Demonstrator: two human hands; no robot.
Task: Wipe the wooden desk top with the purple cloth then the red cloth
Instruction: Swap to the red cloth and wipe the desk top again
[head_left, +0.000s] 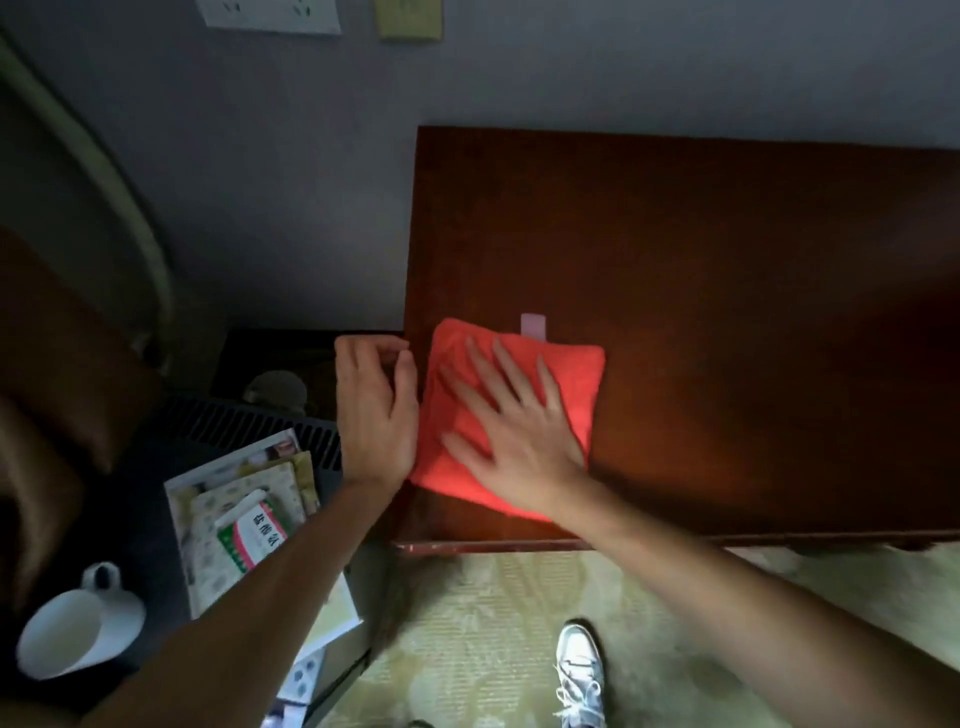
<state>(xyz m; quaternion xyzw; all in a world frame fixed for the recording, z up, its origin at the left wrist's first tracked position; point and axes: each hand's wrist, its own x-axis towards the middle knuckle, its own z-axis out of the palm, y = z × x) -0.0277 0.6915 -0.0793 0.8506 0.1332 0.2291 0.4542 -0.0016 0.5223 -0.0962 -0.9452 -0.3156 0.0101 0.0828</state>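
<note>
A folded red cloth (576, 374) lies flat near the front left corner of the dark wooden desk top (727, 249). A small pale tag sticks out from its far edge. My right hand (511, 431) presses flat on the cloth with its fingers spread and looks blurred. My left hand (376, 410) rests at the desk's left edge, right beside the cloth, fingers curled over the edge and holding nothing. No purple cloth is in view.
Left of the desk a lower dark surface holds booklets with a small red and green box (249, 540) and a white cup (78, 629). A brown padded seat sits far left. A grey wall stands behind. Patterned carpet and my shoe (579, 670) lie below.
</note>
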